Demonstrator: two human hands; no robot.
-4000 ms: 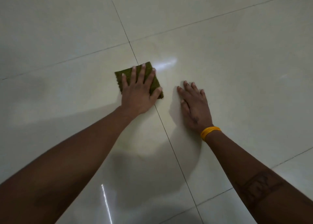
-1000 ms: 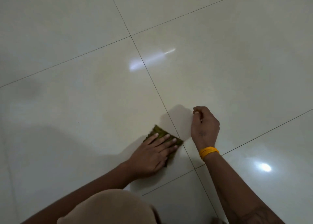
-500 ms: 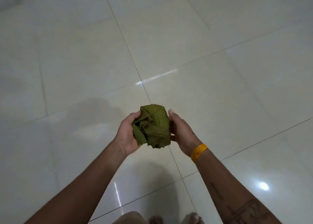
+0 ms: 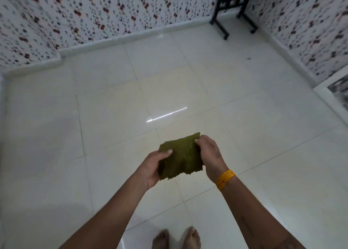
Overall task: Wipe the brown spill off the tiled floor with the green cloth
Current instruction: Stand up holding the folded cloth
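I stand over a glossy cream tiled floor (image 4: 113, 117). The green cloth (image 4: 181, 156) is spread flat in the air in front of me, well above the tiles. My left hand (image 4: 152, 166) grips its lower left edge, thumb on top. My right hand (image 4: 209, 156), with a yellow bangle at the wrist, pinches its upper right edge. No brown spill shows on the tiles in view.
Flower-patterned walls (image 4: 94, 13) with a white skirting bound the floor at the back and right. Black furniture legs (image 4: 224, 13) stand in the far right corner. A small dark speck (image 4: 248, 58) lies near them. My bare feet (image 4: 177, 238) are at the bottom edge.
The cloth was pressed on the floor under my left hand, then lifted as a crumpled bundle. Now both hands hold it spread out, and the view has risen to standing height.
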